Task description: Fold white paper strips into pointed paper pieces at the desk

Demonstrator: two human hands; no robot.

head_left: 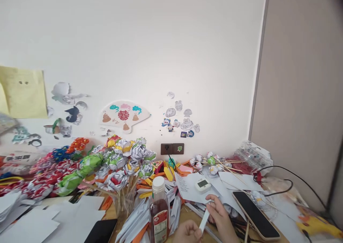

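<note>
Between my two hands is a narrow folded strip of white paper [204, 220], slanting up to the right. My left hand [187, 231] pinches its lower end near the bottom edge of the view. The fingers of my right hand [218, 214] close on the upper end. Just beyond my right hand, a small white digital timer [203, 184] lies on printed paper. To the left of my hands stands a bottle of dark reddish liquid [158, 214] with a white cap. Part of my left hand is cut off by the frame.
Paper flowers [118, 161] and folded strips [136, 216] crowd the left and middle. White sheets [72, 216] and a black phone [102, 231] lie front left. A second phone [255, 214], thin sticks [233, 171] and a yellow glue gun [318, 227] are to the right. A wall socket [172, 148] is behind.
</note>
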